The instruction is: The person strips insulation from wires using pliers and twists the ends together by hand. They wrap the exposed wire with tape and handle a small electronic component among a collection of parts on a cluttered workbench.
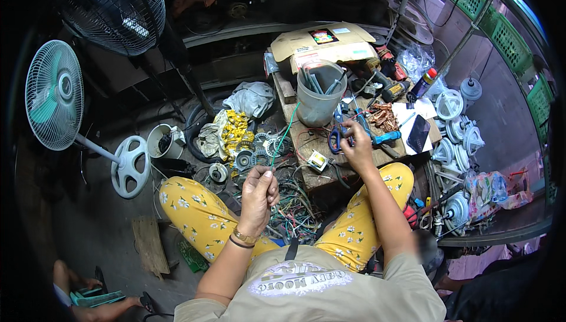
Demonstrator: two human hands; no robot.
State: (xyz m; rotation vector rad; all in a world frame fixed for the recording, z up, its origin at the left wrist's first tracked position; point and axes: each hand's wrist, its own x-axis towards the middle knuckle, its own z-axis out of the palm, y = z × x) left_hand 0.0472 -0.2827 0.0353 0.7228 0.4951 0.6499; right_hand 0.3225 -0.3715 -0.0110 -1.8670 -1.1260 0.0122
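Note:
My left hand [259,195] is raised over my lap, its thumb and fingers pinched on a thin green wire [286,135]. The wire rises from the fingertips toward the rim of a grey bucket [318,110], which holds strips of dark material. Over the wooden work table [321,182], my right hand [358,147] has its fingers bent and apart, and I see nothing held in them. Beside those fingers lie scissors with blue-purple handles [335,141]. A blue-handled tool [387,137] sits just right of the hand. Below the bucket is a small white and yellow part [317,160].
Tangled wires [295,207] cover the floor between my knees. Copper scrap [383,117], a phone [418,133], a cordless drill [394,90] and a spray can [423,83] crowd the table's right side. A standing fan [54,95] is at left; white fan parts [457,127] pile at right.

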